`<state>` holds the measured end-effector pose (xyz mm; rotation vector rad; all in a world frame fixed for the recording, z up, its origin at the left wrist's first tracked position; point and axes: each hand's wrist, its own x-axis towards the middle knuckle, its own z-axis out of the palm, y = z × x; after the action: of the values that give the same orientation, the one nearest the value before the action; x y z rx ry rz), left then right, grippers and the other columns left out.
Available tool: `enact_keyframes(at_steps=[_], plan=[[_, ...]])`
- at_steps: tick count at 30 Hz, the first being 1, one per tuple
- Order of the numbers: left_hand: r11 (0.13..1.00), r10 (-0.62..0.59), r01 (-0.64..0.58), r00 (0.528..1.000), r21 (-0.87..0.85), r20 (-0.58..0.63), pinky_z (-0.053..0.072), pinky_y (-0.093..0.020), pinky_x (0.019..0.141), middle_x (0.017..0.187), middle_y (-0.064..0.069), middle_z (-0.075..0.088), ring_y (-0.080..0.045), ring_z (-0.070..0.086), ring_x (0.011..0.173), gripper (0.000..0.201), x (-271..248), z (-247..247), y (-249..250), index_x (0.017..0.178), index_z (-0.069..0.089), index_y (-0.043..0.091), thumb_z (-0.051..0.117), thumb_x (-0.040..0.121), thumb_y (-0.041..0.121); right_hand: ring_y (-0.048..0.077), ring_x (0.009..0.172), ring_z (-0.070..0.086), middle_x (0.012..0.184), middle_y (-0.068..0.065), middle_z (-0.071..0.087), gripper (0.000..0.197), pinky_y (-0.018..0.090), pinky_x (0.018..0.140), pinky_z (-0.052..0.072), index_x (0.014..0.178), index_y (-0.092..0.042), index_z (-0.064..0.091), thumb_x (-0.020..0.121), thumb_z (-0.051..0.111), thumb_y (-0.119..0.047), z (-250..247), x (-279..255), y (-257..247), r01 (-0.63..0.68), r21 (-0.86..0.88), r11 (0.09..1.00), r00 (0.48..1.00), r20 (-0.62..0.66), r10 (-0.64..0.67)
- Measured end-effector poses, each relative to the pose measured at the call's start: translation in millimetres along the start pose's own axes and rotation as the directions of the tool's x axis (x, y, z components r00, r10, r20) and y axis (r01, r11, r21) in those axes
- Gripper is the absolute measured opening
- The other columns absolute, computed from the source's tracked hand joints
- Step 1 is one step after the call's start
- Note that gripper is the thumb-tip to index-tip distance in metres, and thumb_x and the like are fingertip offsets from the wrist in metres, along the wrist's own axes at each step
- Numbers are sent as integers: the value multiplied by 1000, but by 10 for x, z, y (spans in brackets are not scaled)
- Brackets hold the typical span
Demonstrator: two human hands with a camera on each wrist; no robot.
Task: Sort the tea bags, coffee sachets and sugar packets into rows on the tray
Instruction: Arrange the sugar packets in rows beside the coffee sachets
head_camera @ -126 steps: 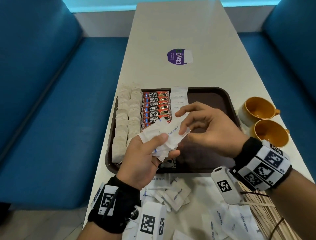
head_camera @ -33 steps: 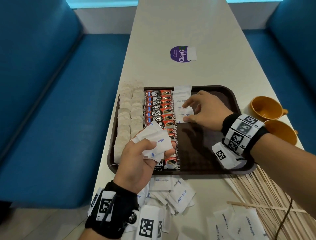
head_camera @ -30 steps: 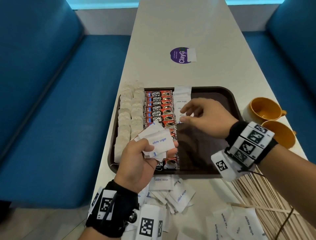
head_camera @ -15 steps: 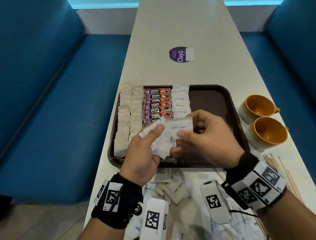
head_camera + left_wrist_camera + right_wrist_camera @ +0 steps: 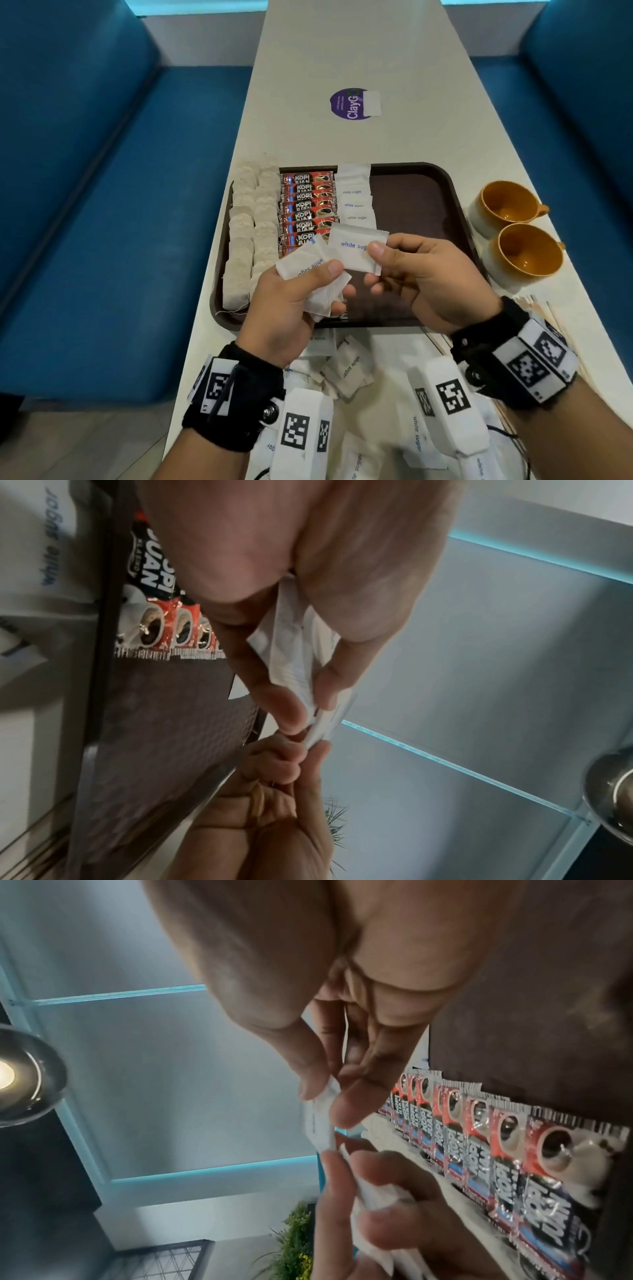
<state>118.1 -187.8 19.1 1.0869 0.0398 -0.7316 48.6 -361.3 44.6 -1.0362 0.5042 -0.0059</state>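
Note:
A brown tray carries two columns of beige tea bags, a column of red coffee sachets and a short column of white sugar packets. Above the tray's near half, my left hand grips a fanned bunch of sugar packets. My right hand pinches one white sugar packet by its right edge, just beside that bunch. The wrist views show the same pinch, the packet edge-on, and the left-hand bunch.
Loose sugar packets lie on the table in front of the tray. Two orange cups stand right of the tray, with wooden stirrers near them. A purple sticker sits farther up the table. Blue benches flank both sides.
My right hand left the sugar column on the tray, came back to the left hand's bunch and now pinches one packet, drawing it slightly up and right of the bunch.

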Motion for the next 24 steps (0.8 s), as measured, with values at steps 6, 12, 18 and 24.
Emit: enact_keyframes(at_steps=[6,12,18,24], plan=[[998,-52,50,998,-44,-27,59,-31,58,105,-20,71,-32,69,82,36,1,4,45,118,66,-5,68,89,16,19,55,65,70,13,66,15,23,49,56,94,-3,67,82,76,-8,-167,310,-217,106,-159,982,969,-205,-138],[993,-103,100,993,-65,-53,62,-39,66,119,-26,71,-40,72,93,34,12,-102,86,132,59,0,56,99,10,14,48,61,72,10,70,21,23,44,49,94,-5,65,83,83,-6,-333,847,-303,87,-433,897,933,-280,-226],[993,-111,109,993,-45,-44,63,-38,64,114,-25,72,-42,69,93,24,7,-174,112,121,65,4,55,99,9,17,53,65,64,2,71,23,26,45,49,87,-11,66,80,88,-12,-446,1169,-166,-71,-637,767,966,-235,-105],[995,-95,94,994,-28,-49,62,-39,64,115,-25,71,-43,70,95,25,27,-222,129,123,64,5,55,100,9,21,57,68,69,7,72,23,32,55,57,86,-10,66,78,88,-9,-440,1222,-86,-100,-653,751,967,-242,-82]])
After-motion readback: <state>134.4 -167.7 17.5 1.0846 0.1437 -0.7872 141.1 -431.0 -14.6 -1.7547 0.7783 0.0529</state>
